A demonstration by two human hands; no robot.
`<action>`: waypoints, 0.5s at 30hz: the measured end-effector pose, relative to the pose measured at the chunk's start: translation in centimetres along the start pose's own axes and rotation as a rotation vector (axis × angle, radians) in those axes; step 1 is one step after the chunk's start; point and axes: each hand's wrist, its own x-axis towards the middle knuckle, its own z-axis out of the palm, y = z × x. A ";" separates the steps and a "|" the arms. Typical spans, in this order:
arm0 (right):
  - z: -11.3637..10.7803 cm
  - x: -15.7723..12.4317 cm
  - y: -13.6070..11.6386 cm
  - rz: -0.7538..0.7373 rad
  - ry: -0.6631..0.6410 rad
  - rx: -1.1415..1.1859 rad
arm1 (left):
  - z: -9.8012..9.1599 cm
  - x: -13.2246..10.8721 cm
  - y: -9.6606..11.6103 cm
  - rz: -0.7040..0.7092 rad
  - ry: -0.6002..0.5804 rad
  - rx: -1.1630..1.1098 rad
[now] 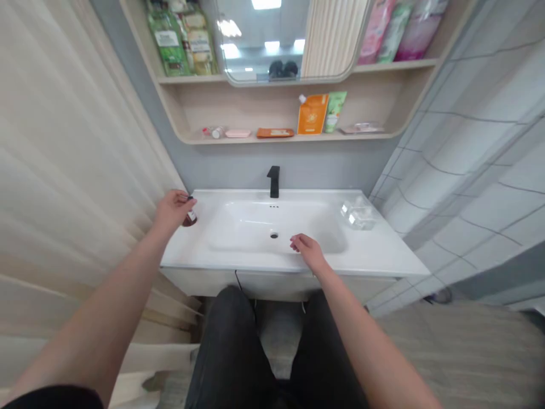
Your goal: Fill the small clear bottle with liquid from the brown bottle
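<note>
At the left end of the white washbasin (200, 258), a small dark brown bottle (190, 218) with a pale label and black top stands on the counter. My left hand (171, 210) is closed around its top, and its fingers cover part of the bottle. Over the front part of the basin hovers my right hand (307, 250), its fingers curled together, with nothing visible in them. The black faucet (275, 183) rises behind the drain, beyond both hands.
Clear plastic containers (360, 215) sit at the basin's right end. Above, a wall shelf (238, 140) carries an orange pouch (313, 115), a green tube (335, 112) and an orange-brown packet (275, 133). Green bottles (168, 45) stand at upper left. A curtain (76, 142) hangs close on the left.
</note>
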 end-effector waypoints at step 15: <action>0.5 0.0 -0.7 0.028 0.021 -0.078 | -1.3 6.6 -4.1 -0.009 0.025 0.422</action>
